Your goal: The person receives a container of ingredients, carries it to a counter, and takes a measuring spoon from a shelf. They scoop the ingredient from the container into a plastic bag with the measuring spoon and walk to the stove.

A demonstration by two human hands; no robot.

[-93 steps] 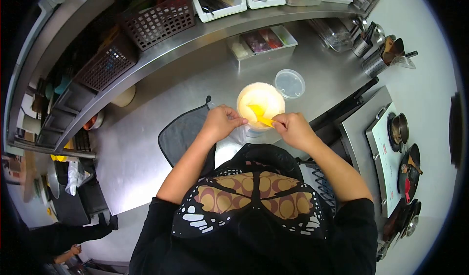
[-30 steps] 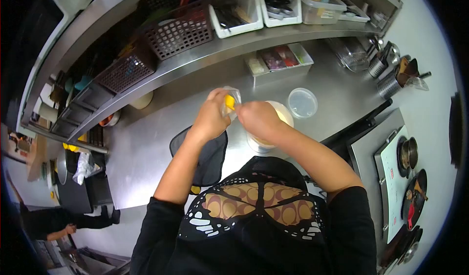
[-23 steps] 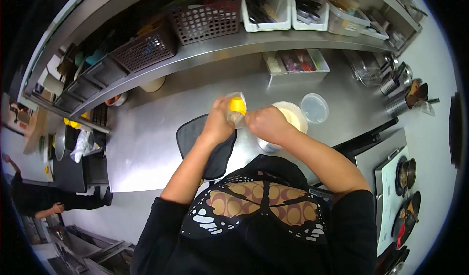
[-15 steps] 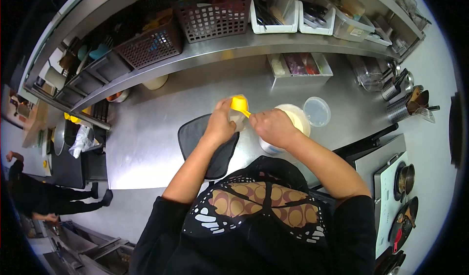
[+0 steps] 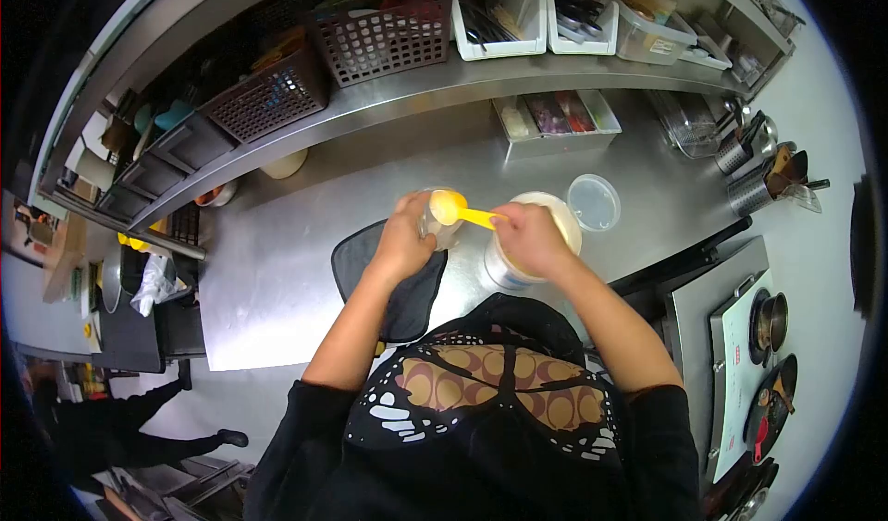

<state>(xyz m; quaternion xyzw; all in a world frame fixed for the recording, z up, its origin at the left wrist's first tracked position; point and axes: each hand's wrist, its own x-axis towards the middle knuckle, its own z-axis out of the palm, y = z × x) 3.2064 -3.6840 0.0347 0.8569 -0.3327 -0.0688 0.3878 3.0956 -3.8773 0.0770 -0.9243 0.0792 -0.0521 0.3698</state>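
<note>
My left hand is wrapped round a clear plastic bag, held open above the counter. My right hand grips the handle of a yellow scoop, whose bowl is at the mouth of the bag with pale matter in it. Under and beside my right hand stands a white tub of pale contents, with its top open. A clear round lid lies to the right of the tub. A dark grey cloth lies flat below my left hand.
A steel container with divided ingredients stands at the back, below a shelf of baskets and bins. Utensil holders and a cooktop with pans are at the right. Another person is at the lower left.
From the tub, the scoop has moved left to the bag. Most recently its bowl has tilted, showing pale matter inside, and my right hand has shifted slightly right. The other person has changed stance.
</note>
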